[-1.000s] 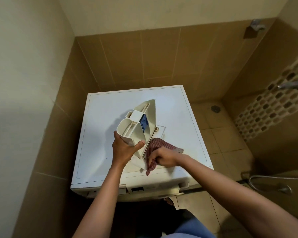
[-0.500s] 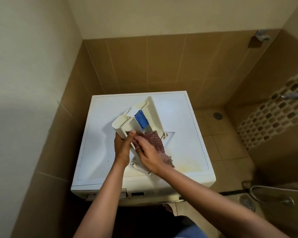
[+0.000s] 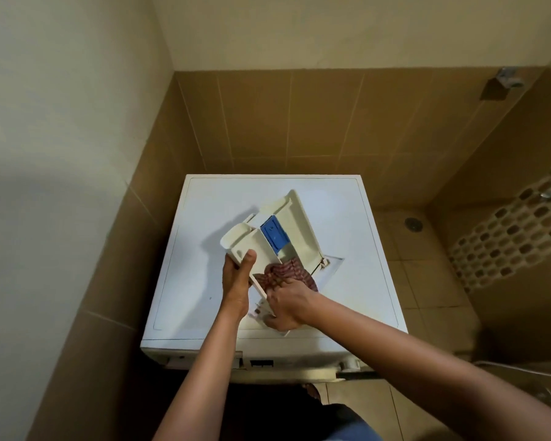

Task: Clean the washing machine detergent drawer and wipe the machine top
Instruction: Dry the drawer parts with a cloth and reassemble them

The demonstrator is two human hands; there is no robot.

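Note:
A cream detergent drawer (image 3: 299, 224) with a blue insert (image 3: 275, 234) is held tilted above the white washing machine top (image 3: 198, 281). My left hand (image 3: 237, 281) grips the drawer's left wall, thumb over its edge. My right hand (image 3: 288, 305) holds a red-and-white checked cloth (image 3: 288, 270) bunched inside the drawer's near compartment. The drawer's near end is hidden behind my hands.
The machine stands in a corner between a cream wall on the left and brown tiled walls (image 3: 299, 122). A tiled floor with a round drain (image 3: 413, 223) lies to the right. A hose (image 3: 522, 374) runs along the lower right.
My right hand brought the cloth from the machine top up into the drawer and now works it in the near compartment. The drawer has tipped flatter, its open side more toward me.

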